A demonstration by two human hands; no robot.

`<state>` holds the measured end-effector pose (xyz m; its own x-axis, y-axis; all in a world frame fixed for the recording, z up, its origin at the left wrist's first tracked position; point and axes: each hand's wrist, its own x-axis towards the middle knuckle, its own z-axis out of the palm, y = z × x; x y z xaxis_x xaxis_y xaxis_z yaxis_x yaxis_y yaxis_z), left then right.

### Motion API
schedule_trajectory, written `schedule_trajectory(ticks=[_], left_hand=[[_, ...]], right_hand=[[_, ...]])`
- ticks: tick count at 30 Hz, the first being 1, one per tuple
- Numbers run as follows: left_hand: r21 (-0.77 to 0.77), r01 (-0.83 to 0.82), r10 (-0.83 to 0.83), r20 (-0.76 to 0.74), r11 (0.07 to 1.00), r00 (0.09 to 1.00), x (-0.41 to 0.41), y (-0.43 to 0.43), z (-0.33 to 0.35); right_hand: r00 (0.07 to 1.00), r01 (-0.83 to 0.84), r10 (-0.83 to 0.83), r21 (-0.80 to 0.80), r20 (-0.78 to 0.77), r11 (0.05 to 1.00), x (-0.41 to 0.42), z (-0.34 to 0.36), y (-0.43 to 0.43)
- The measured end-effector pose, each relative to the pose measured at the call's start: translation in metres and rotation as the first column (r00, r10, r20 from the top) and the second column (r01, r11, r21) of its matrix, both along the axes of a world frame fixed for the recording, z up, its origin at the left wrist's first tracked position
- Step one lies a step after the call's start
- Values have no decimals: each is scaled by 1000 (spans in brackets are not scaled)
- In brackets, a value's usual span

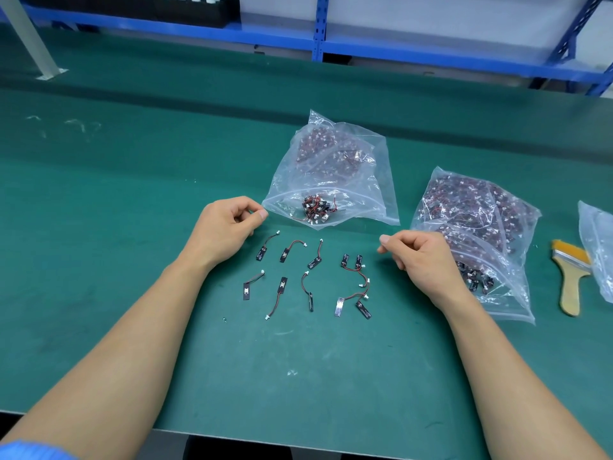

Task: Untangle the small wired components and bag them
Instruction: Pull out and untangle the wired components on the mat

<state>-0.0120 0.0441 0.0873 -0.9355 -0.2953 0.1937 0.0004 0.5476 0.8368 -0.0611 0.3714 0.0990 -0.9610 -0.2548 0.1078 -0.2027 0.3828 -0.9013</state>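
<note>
On my feed the left hand (225, 224) rested on the green matted worktop (116, 200). Its grip was loosely curled and held nothing, and the thumb tip was just beside the near corner of a clear zip-top plastic bag (335, 180). That bag lay at 12 o'clock from the loose parts, part-filled with dark, red-wired pieces. A small knot of black-and-red wired components (316, 209) sat just inside its mouth.

Between the two hands lay the small black strip components with red-and-black leads and white plugs (282, 284), spread in two rough rows. Most lay singly, but those at the 3 o'clock end crossed one another by their wires. The right hand (421, 257) sat at 3 o'clock from them, its grip also loosely curled, thumb out, nothing in it.

At 3 o'clock from that hand, partly behind it, lay a fuller clear plastic bag (477, 210) stuffed with the same parts. Farther toward 3 o'clock lay a yellow-bristled, wooden-handled brush (571, 280) and another clear bag (600, 247), cut by the frame's edge.
</note>
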Motion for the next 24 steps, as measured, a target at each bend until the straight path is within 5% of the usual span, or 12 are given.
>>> schedule_trajectory(ticks=[24], left_hand=[[-12, 4, -4, 7, 1000, 1000, 1, 2, 1]], right_hand=[[1000, 0, 0, 0, 1, 1000, 0, -1, -1]])
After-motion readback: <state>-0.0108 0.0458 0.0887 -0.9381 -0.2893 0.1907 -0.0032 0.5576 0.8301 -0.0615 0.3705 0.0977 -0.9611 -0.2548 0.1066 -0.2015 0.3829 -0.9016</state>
